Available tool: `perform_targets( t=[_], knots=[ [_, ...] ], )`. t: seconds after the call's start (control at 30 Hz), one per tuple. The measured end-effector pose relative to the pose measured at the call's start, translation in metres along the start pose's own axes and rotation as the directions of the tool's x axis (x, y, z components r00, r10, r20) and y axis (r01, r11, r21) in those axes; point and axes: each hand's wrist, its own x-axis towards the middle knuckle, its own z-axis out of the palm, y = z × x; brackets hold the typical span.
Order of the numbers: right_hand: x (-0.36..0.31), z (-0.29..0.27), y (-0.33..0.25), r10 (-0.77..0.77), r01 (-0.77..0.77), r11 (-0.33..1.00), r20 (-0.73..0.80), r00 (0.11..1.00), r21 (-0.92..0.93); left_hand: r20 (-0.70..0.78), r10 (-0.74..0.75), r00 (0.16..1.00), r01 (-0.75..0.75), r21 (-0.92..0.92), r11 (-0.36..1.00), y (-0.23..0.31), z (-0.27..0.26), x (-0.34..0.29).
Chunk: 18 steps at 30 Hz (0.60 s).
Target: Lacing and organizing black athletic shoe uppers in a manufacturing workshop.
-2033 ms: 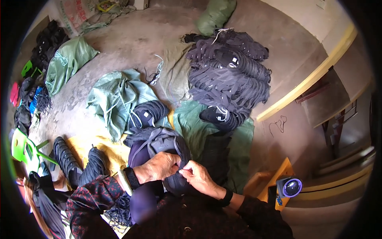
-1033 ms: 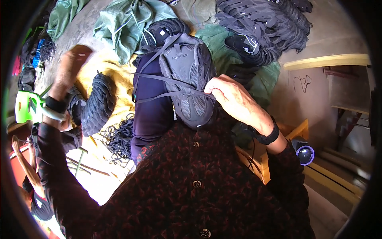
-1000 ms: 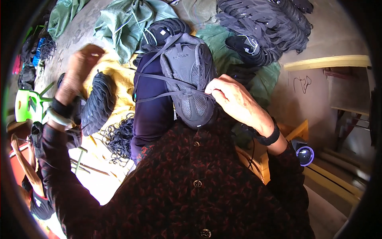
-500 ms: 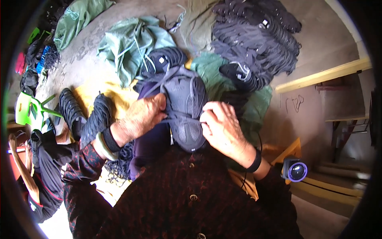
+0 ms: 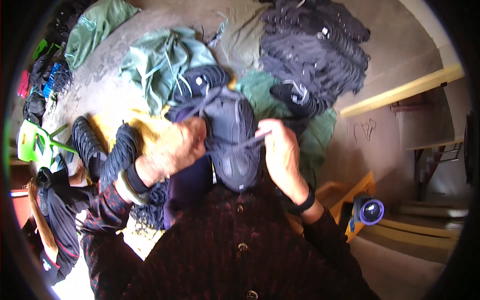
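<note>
A dark grey shoe upper lies in front of my body, its rounded mesh toe toward me. A flat grey shoelace crosses it and runs out past its right edge. My right hand pinches this lace between thumb and fingertips, just off the upper's right side. At the left edge my left hand is closed where the lace meets the upper; its fingertips are partly hidden. More lace loops up around the far end of the upper.
Stacked dark uppers lie at the far right, with a smaller stack beyond my work. Two rows of black uppers stand on my left. Green sacks lie ahead. A person sits at left near a green stool. A yellow beam is at right.
My right hand has moved away from the upper to the right, drawing the lace out with it. My left hand stays near the upper's left edge.
</note>
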Motion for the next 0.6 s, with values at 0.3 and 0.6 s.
perform_targets(
  t=[0.3,0.6],
  knots=[
    [-0.026,0.068,0.009,0.540,-0.188,0.605,-0.226,0.811,0.773,0.269,-0.209,0.940,0.302,-0.372,0.878,-0.007,-0.001,0.000],
    [-0.028,0.071,0.007,0.425,-0.174,0.753,-0.268,0.865,0.634,0.121,-0.265,0.957,0.291,-0.458,0.840,-0.063,-0.031,-0.017]
  ],
)
